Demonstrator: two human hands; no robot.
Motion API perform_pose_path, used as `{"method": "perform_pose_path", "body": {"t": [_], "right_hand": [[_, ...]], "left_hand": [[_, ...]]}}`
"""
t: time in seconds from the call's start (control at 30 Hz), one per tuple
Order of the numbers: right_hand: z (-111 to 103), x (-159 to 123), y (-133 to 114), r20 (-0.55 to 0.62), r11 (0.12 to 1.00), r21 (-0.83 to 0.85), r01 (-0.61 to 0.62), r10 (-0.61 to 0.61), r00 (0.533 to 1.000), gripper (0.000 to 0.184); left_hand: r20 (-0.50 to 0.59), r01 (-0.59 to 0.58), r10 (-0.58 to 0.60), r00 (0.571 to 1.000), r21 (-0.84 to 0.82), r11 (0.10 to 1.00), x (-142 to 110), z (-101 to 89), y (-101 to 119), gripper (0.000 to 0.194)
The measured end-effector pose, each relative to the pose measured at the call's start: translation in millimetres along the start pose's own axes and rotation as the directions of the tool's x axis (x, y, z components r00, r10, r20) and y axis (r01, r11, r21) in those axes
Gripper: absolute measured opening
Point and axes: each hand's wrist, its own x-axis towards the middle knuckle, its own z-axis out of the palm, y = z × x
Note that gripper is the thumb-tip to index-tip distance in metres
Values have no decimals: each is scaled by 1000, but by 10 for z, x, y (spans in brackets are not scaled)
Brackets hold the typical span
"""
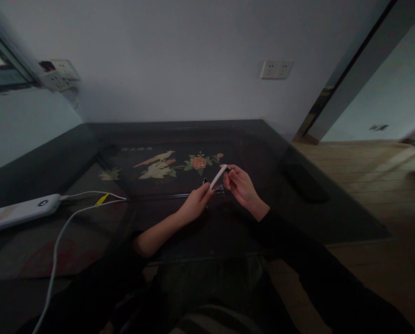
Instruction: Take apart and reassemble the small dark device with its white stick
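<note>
A slim white stick-like object (218, 177) slants up and to the right above the table. My left hand (194, 202) is closed round its lower end. At the upper end, my right hand (243, 186) pinches a small dark piece (228, 170) between thumb and fingers; whether this piece is joined to the white stick I cannot tell. Just behind the stick, a small clear or shiny item (220, 190) shows on the table, partly hidden by my hands. Its kind is too dim to make out.
The dark glossy table (207, 236) bears a bird-and-flower picture (197, 162). On the left lies a white power strip (22, 212) with a white cable (56, 250) and yellow tag (102, 199). A flat dark object (305, 183) lies right. A wall with sockets (276, 69) stands behind.
</note>
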Motion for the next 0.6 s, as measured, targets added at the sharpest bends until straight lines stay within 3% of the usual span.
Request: {"method": "perform_pose_path", "body": {"t": [0.23,0.6], "right_hand": [[-4,5,-6,4,1000,3,-12,12,1000,40],[-5,8,-10,43,1000,11,30,-30,999,36]], "left_hand": [[56,-47,44,997,46,998,-4,-13,32,23],[-72,-1,3,997,39,999,59,-38,-61,23]]}}
